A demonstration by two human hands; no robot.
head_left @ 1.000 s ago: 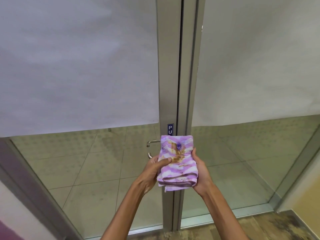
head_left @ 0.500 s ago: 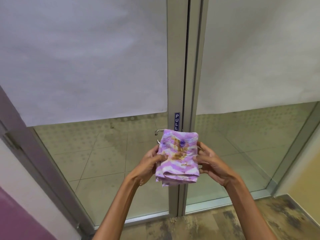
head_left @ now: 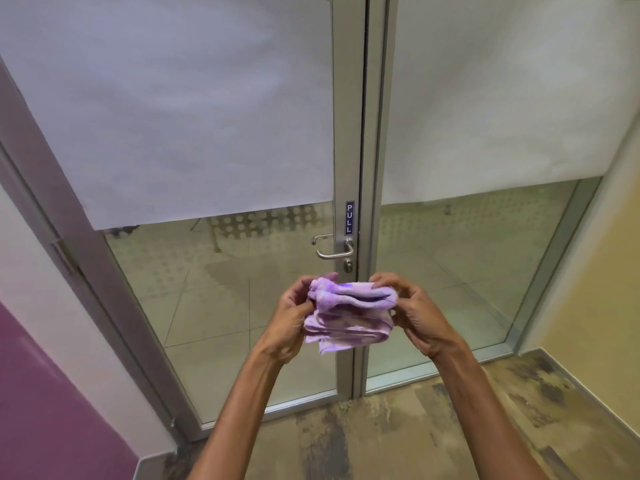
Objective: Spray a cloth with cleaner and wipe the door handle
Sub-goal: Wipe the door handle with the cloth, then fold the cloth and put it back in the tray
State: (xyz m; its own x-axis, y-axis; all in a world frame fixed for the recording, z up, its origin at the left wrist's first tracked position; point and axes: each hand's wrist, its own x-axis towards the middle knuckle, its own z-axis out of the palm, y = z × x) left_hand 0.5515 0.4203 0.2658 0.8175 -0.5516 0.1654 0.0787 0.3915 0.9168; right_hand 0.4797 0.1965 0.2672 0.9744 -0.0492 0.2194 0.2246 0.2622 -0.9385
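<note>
Below door handle, folded cloth gripped between left hand, right hand

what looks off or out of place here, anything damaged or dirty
Nothing is damaged. The silver lever door handle sits level under the blue PULL sticker. The brown patchy floor looks stained or worn. The folded purple-and-white striped cloth is bunched between the left hand and right hand.
</note>
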